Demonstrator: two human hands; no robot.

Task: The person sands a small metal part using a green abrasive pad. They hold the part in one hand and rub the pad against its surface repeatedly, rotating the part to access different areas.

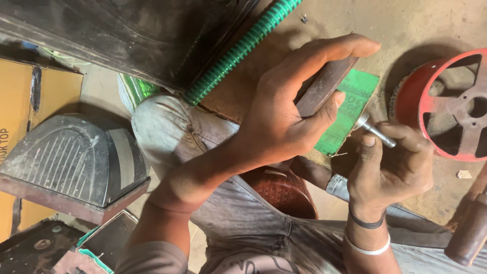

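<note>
Centre of the frame: the left hand (284, 109) is wrapped around a flat brownish bar (324, 86), fingers curled over its top edge and the thumb pressing its lower face, so the grip is shut on the bar. The bar slants from the upper right down toward the palm. Beneath it lies a green sheet of abrasive paper (352, 109) on the dusty floor (406, 25), its lower edge frayed, and the bar's far end sits over the sheet's upper corner.

Right of centre, the right hand (390, 162) pinches a small shiny metal pin (375, 131) between thumb and forefinger. The pin's round head points up-left, just beside the green sheet's right edge and close to the left thumb. Two bands, one dark and one white, circle the right wrist (368, 231).

At the right edge, a red wheel-like rim (444, 104) with spokes lies on the floor, near the right hand's knuckles but apart from them. In the lower right corner there is a dark, rusty cylindrical piece (469, 231), partly cut off by the frame.

Up top, a green corrugated hose (241, 48) runs diagonally from the top centre down to the person's knee, alongside a large dark panel (127, 35) filling the upper left. At left sits a dusty dark ribbed housing (71, 162), with a yellow cardboard box (20, 101) behind it. Between the thighs, low in the centre, a reddish-brown woven object (281, 190) peeks out.
</note>
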